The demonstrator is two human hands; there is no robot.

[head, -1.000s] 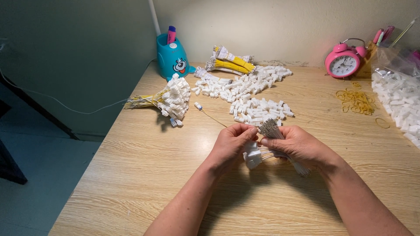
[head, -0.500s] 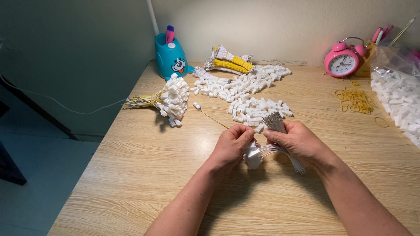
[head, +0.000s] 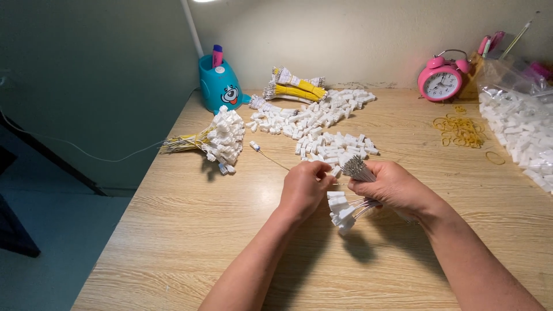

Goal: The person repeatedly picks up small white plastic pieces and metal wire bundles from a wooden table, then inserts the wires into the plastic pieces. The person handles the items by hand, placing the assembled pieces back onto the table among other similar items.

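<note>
My right hand (head: 394, 187) grips a bundle of thin wires (head: 356, 168) whose metal tips stick up above the fist, while several white connectors (head: 341, 208) hang below it. My left hand (head: 305, 187) pinches the end of one single wire (head: 271, 160) next to the bundle. That wire runs up-left over the table to a small white connector (head: 254, 145). Just beyond my hands lies a pile of loose white connectors (head: 334, 147).
A finished bunch of yellow wires with white connectors (head: 222, 138) lies at the left. At the back are a teal pen holder (head: 220, 86), yellow wire bundles (head: 294, 89) and a pink alarm clock (head: 440, 80). Rubber bands (head: 461, 129) and a clear bag of connectors (head: 521, 124) are at the right.
My hands have shifted slightly and the bundle in my right hand has tilted. The left hand stays pinched on the single wire beside the bundle.
</note>
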